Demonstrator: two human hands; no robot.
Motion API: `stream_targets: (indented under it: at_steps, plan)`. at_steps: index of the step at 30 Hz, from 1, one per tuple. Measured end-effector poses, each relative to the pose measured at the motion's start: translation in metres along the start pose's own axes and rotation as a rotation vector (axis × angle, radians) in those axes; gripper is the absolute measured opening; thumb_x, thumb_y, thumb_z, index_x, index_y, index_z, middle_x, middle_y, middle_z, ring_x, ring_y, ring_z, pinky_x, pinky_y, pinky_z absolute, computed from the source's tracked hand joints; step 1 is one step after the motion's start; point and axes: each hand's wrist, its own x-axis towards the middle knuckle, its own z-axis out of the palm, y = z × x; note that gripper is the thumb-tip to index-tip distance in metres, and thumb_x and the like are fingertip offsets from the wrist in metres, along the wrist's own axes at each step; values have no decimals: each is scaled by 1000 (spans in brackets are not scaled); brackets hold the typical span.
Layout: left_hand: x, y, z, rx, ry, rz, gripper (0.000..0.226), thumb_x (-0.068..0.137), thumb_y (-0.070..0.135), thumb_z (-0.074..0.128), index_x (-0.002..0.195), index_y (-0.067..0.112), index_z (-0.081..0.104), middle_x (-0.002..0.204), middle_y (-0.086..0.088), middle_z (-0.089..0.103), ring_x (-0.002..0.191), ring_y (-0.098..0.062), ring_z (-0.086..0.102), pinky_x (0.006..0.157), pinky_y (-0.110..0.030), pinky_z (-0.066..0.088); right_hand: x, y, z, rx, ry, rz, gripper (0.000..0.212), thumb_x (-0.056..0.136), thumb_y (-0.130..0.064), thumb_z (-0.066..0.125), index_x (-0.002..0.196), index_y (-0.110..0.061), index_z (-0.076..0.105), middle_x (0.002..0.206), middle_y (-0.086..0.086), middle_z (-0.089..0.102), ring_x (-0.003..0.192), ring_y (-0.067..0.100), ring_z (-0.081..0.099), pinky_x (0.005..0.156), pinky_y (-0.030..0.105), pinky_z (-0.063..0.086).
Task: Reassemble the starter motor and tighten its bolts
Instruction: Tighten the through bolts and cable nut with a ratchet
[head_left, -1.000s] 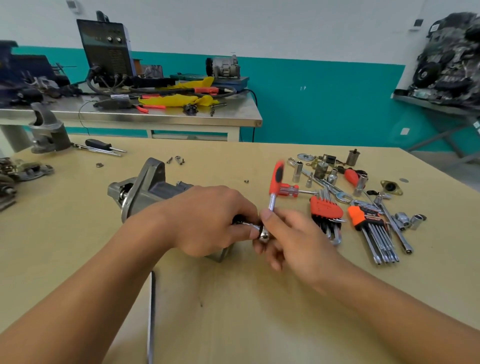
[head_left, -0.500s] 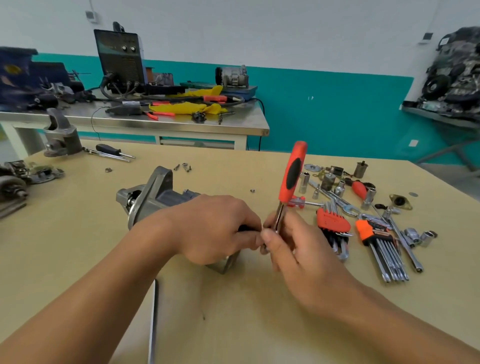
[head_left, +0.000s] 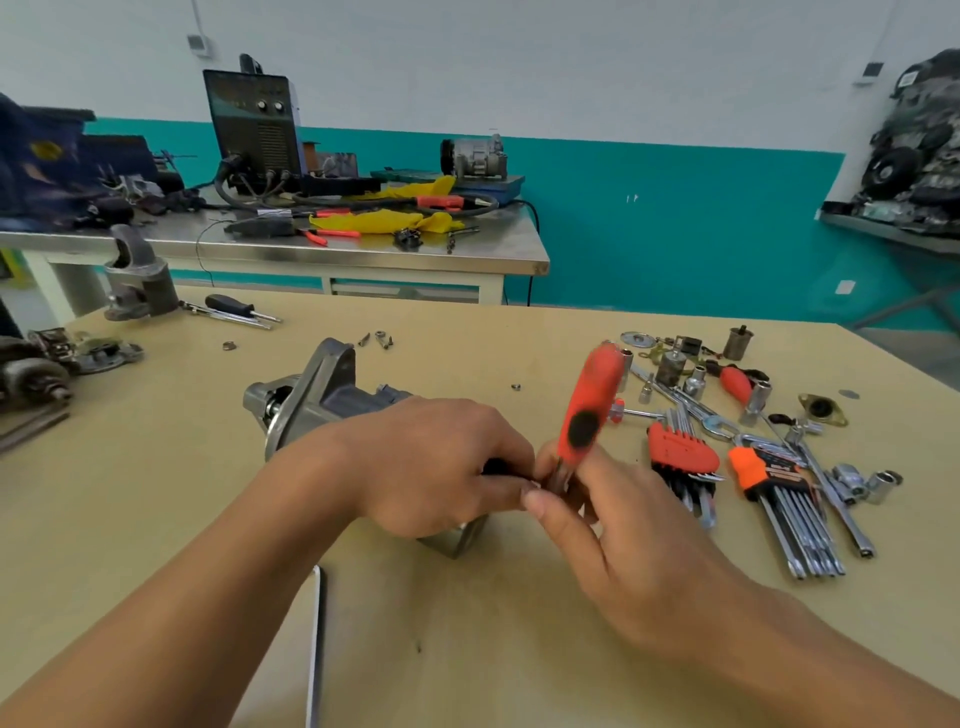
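Starter motor (head_left: 322, 400) lies on its side on the tan worktable (head_left: 156, 519), a little left of the middle, with its flanged nose end pointing away to the left. Its rear half is hidden under the left hand (head_left: 431, 467), whose fingers curl down over the body and grip it. The fingertips meet those of the right hand at the motor's rear end.

The right hand (head_left: 623, 535) pinches the lower metal end of an orange-handled wrench (head_left: 589, 405) between thumb and fingers. The handle stands up from the pinch, leaning away and to the right, and is blurred. The point where the tool meets the motor is covered by the fingers, so the bolt itself cannot be made out.

To the right of the hands lie two sets of hex keys in orange holders (head_left: 680, 457) (head_left: 769, 483), and beyond them a scatter of sockets (head_left: 670, 364), spanners and small parts. A few loose screws (head_left: 376, 340) sit just behind the motor. Farther left on the table are a black-handled screwdriver (head_left: 228, 304) and a grey cast housing (head_left: 140, 280). Behind stands a steel bench (head_left: 363, 249) carrying a dark machine with knobs (head_left: 254, 124) and a yellow cloth (head_left: 384, 221).
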Motion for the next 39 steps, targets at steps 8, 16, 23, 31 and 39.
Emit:
stream_targets:
  at_steps: [8,16,23,31,39]
  plan:
    - [-1,-3,1,-43,29,-2,16,98,44,57,103,34,69,87,13,66,83,-2,56,69,-23,44,16,-14,3,1166,-193,827,35,106,-32,42,91,-6,60,64,8,61,39,13,43,44,23,35]
    - [-1,-1,1,-36,24,2,21,99,48,49,103,34,65,93,14,62,85,-3,56,75,-28,44,6,-12,-1,406,-7,310,19,104,-36,45,95,-21,54,70,-2,66,49,11,54,47,27,42]
    - [-1,1,-1,-80,43,40,18,98,39,59,81,45,57,112,20,63,100,2,56,89,-26,45,10,-12,8,745,-199,663,22,106,-34,44,101,-16,55,68,3,71,45,16,55,43,23,39]
    - [-3,-7,1,-212,161,49,16,88,33,74,101,32,65,85,18,65,83,1,60,68,-10,43,10,-2,7,823,-5,447,29,100,-42,46,94,-14,50,69,3,68,50,16,52,49,21,42]
    - [-5,-5,4,-47,166,16,16,85,42,71,98,39,63,90,18,63,84,1,57,71,-20,48,6,3,11,736,-43,428,26,104,-37,43,93,-15,50,68,1,67,54,16,52,54,24,44]
